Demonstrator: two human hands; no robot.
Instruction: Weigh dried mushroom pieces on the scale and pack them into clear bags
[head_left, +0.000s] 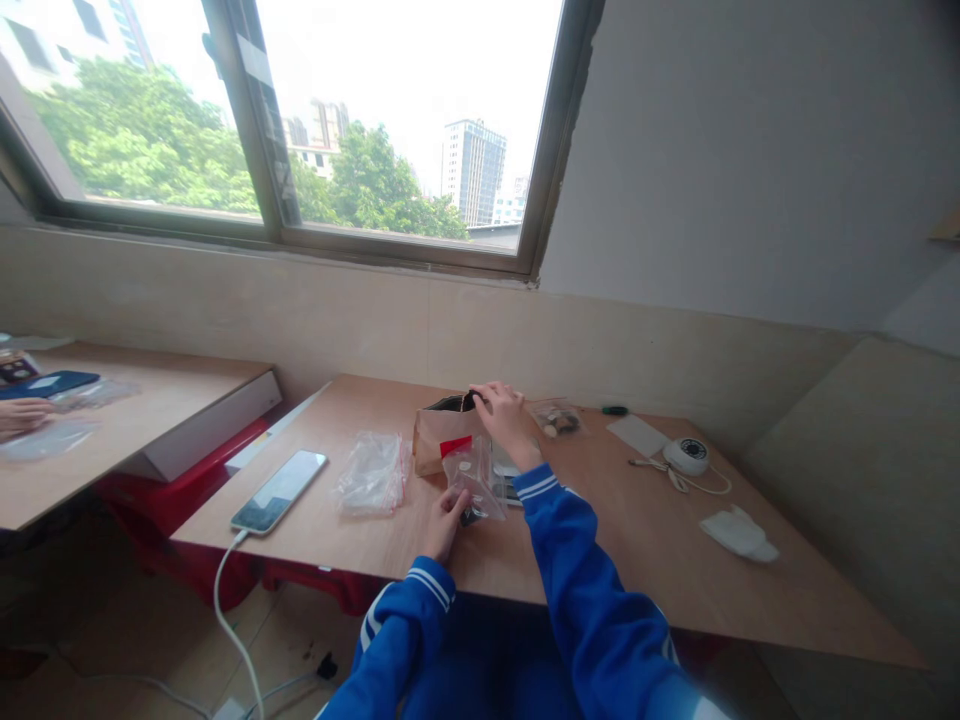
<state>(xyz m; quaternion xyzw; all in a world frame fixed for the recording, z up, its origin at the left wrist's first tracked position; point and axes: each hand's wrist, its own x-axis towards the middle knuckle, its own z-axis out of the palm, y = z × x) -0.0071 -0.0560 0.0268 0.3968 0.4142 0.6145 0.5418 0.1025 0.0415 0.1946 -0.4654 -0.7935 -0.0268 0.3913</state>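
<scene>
Pinching a small clear bag (pixel 481 485) in L hand (pixel 445 518), just in front of the brown paper bag (pixel 430 438) on the tbl (pixel 660 530), w/ R hand (pixel 504 412) bent at paper bag's open top (can't tell if gripping), & w/ more clear bags (pixel 371 475) lying btwn that & the phone (pixel 279 492).

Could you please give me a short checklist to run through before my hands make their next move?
1. Left hand has hold of the clear bag: ok.
2. Paper bag open at the top: ok.
3. Right hand holding something: cannot tell; its fingers are at the paper bag's mouth.
4. Paper bag's contents known: cannot tell; the inside looks dark.
5. Bag pile apart from the phone: ok.
6. Cable fully on the table: not ok; it hangs over the edge.
</scene>
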